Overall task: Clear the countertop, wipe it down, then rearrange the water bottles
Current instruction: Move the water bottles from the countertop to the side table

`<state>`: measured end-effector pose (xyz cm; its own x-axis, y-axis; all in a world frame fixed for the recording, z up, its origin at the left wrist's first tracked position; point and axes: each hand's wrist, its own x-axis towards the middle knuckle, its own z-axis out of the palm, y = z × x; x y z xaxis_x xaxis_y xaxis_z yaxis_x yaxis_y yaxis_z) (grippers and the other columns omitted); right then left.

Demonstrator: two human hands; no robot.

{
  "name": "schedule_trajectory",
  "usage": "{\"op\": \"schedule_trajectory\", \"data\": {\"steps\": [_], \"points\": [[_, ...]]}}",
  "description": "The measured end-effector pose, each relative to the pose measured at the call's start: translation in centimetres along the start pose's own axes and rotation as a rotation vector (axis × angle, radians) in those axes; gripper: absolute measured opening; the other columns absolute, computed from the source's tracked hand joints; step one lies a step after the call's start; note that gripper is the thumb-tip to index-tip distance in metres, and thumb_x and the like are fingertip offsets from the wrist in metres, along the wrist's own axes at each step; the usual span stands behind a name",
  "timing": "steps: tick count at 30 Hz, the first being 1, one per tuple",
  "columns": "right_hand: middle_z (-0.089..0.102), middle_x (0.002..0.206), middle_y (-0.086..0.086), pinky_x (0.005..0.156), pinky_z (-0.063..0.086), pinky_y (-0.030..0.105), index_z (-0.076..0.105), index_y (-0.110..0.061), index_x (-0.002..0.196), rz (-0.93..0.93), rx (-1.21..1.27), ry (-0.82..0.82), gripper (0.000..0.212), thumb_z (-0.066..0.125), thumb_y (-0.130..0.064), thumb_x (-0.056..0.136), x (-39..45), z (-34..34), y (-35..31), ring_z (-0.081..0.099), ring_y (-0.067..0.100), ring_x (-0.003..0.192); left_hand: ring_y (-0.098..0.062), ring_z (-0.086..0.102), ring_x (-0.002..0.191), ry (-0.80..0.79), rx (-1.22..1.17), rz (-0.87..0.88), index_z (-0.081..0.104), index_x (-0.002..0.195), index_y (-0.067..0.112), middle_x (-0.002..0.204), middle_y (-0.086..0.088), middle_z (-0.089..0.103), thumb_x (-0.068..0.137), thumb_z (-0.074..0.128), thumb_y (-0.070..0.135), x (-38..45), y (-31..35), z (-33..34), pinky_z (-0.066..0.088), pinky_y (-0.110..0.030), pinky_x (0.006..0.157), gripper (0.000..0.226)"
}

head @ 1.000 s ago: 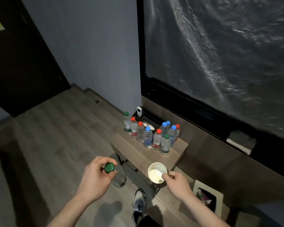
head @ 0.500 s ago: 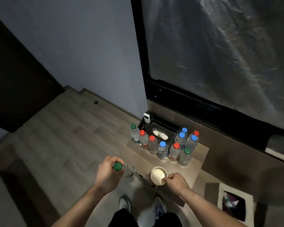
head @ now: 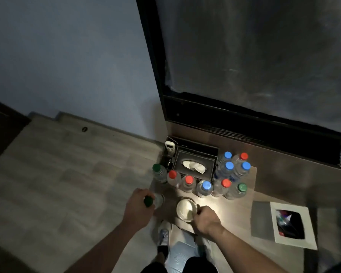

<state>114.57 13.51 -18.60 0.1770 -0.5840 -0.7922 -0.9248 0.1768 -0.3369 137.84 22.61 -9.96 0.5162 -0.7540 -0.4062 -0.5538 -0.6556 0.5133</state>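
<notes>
My left hand [head: 137, 206] grips a clear water bottle with a green cap [head: 153, 201] at the left front corner of the small wooden countertop [head: 226, 208]. My right hand [head: 206, 220] holds a white cup [head: 186, 208] by its side at the counter's front edge. Several water bottles with red, blue and green caps [head: 207, 187] stand in a row and a cluster across the middle and right of the counter. A green-capped bottle [head: 159, 173] stands at the row's left end.
A dark tissue box [head: 194, 165] sits at the back of the counter with a white remote [head: 170, 147] in a holder beside it. A white bin [head: 290, 223] stands on the right. Wood floor lies to the left. My feet [head: 163, 235] are below the counter edge.
The view has tilted down and closer to the counter. My left hand has brought the green-capped bottle to the counter's left corner. My right hand keeps its hold on the cup.
</notes>
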Motion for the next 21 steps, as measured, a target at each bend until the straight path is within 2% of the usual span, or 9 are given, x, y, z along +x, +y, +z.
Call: {"op": "schedule_trajectory", "data": {"steps": [5, 10, 12, 15, 19, 21], "points": [[0.071, 0.122, 0.01, 0.09, 0.052, 0.033, 0.068, -0.015, 0.115, 0.03, 0.015, 0.011, 0.042, 0.05, -0.047, 0.095, 4.0, 2.6, -1.6, 0.066, 0.033, 0.113, -0.006, 0.058, 0.083, -0.057, 0.008, 0.032, 0.067, 0.086, 0.033, 0.099, 0.015, 0.053, 0.074, 0.077, 0.008, 3.7, -1.9, 0.9, 0.043, -0.019, 0.079, 0.03], [0.071, 0.122, 0.012, 0.09, 0.053, 0.035, 0.069, -0.013, 0.115, 0.049, 0.058, 0.043, 0.038, 0.052, -0.043, 0.098, 6.3, 4.6, -3.2, 0.066, 0.035, 0.113, 0.005, 0.051, 0.075, -0.087, -0.006, 0.094, 0.058, 0.082, 0.041, 0.095, 0.019, 0.048, 0.077, 0.074, 0.012, 6.0, -2.2, 0.7, 0.043, -0.023, 0.077, 0.034], [0.07, 0.123, 0.013, 0.091, 0.052, 0.035, 0.069, -0.013, 0.116, 0.047, 0.072, 0.048, 0.036, 0.053, -0.04, 0.099, 6.6, 5.4, -4.0, 0.066, 0.035, 0.114, 0.003, 0.051, 0.073, -0.092, -0.007, 0.115, 0.057, 0.082, 0.042, 0.098, 0.018, 0.048, 0.081, 0.073, 0.015, 6.5, -2.1, 0.5, 0.041, -0.021, 0.076, 0.032], [0.067, 0.126, 0.014, 0.093, 0.05, 0.034, 0.066, -0.011, 0.118, 0.057, 0.079, 0.037, 0.036, 0.051, -0.039, 0.101, 7.1, 6.6, -4.9, 0.064, 0.035, 0.118, 0.003, 0.054, 0.076, -0.078, -0.03, 0.153, 0.062, 0.089, 0.039, 0.103, 0.016, 0.048, 0.083, 0.074, 0.018, 7.1, -2.6, 0.6, 0.04, -0.018, 0.078, 0.026], [0.063, 0.131, 0.017, 0.095, 0.048, 0.034, 0.063, -0.008, 0.122, 0.071, 0.1, 0.032, 0.037, 0.051, -0.037, 0.101, 7.7, 7.6, -5.6, 0.061, 0.036, 0.121, -0.004, 0.058, 0.087, -0.067, -0.063, 0.236, 0.071, 0.102, 0.031, 0.102, 0.021, 0.046, 0.085, 0.07, 0.011, 7.0, -3.2, 0.4, 0.037, -0.003, 0.08, 0.027], [0.06, 0.133, 0.018, 0.097, 0.047, 0.035, 0.061, -0.007, 0.124, 0.077, 0.086, 0.034, 0.038, 0.049, -0.037, 0.103, 7.8, 7.8, -5.8, 0.06, 0.036, 0.122, -0.007, 0.06, 0.091, -0.077, -0.07, 0.262, 0.071, 0.109, 0.029, 0.105, 0.019, 0.046, 0.086, 0.069, 0.009, 7.1, -3.3, 0.1, 0.036, -0.005, 0.083, 0.031]]}}
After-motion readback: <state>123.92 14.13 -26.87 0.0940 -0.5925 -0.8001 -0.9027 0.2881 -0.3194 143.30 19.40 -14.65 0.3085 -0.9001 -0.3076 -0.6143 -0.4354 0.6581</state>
